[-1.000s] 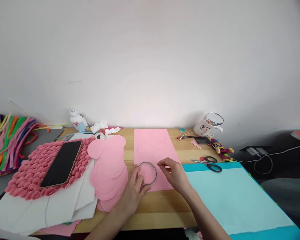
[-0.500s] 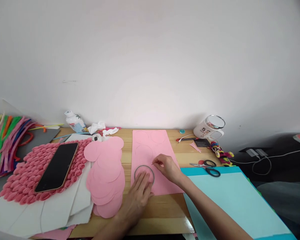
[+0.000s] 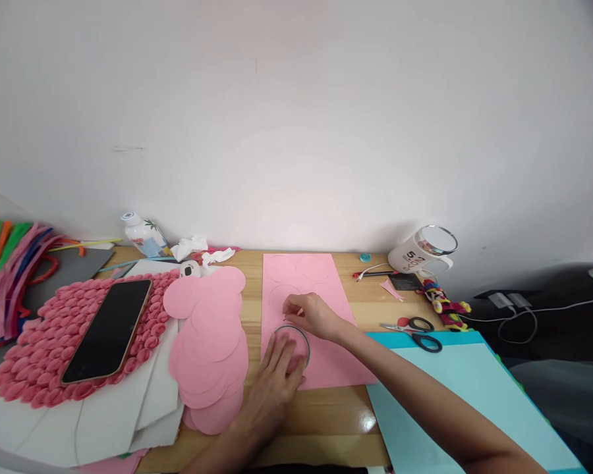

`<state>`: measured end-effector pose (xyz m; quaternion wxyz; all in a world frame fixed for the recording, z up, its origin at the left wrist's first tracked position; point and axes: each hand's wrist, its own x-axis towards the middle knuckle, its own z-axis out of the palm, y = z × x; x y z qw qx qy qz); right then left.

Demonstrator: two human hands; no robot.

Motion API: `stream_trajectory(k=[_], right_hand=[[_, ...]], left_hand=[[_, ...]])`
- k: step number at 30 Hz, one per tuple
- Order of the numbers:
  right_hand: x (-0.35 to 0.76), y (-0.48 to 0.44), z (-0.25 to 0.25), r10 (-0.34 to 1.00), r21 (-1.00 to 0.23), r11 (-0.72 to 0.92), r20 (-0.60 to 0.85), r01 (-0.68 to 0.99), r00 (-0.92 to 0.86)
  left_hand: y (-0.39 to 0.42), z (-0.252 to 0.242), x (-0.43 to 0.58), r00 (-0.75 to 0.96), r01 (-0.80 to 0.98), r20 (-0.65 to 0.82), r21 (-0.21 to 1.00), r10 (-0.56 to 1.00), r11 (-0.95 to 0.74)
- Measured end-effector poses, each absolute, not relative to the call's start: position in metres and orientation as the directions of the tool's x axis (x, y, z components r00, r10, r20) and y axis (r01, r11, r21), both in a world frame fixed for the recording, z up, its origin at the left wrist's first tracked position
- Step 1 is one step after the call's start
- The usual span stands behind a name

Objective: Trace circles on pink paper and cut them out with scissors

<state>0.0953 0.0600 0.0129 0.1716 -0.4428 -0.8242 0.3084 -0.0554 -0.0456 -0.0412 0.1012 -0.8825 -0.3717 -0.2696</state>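
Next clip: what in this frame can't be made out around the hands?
All head view.
- Thin tool in the right hand: too small and hidden in the grip; pen or pencil unclear.
- Ring: near side covered by the left hand.
- Traced circles on the pink sheet: too faint to count.
- Mug print: too small to read.
- Pipe cleaners: cut off by the left edge.

Home craft corner: wooden desk point(image 3: 326, 411) against white wall point(image 3: 296, 118); on it pink sheet point(image 3: 333, 365), paper circles point(image 3: 210, 342), scissors point(image 3: 415, 329); pipe cleaners point(image 3: 10, 263) at its left end.

Matt pink paper sheet point(image 3: 321, 365), shiny metal ring point(image 3: 293, 329), glossy wooden table point(image 3: 340, 421).
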Motion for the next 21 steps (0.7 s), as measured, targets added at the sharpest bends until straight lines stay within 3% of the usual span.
stream_trajectory(k=[10, 21], right_hand=[[0.074, 0.064, 0.025, 0.657, -0.450, 0.656, -0.055, 0.606, -0.752], [0.065, 0.074, 0.023, 0.480, -0.359, 0.793, -0.126, 0.492, -0.868]], left_hand=[[-0.050, -0.047, -0.057, 0.583, 0.762, 0.399, 0.034, 0.708, -0.647], [-0.050, -0.052, -0.058, 0.564, 0.760, 0.376, 0.113, 0.736, -0.640]])
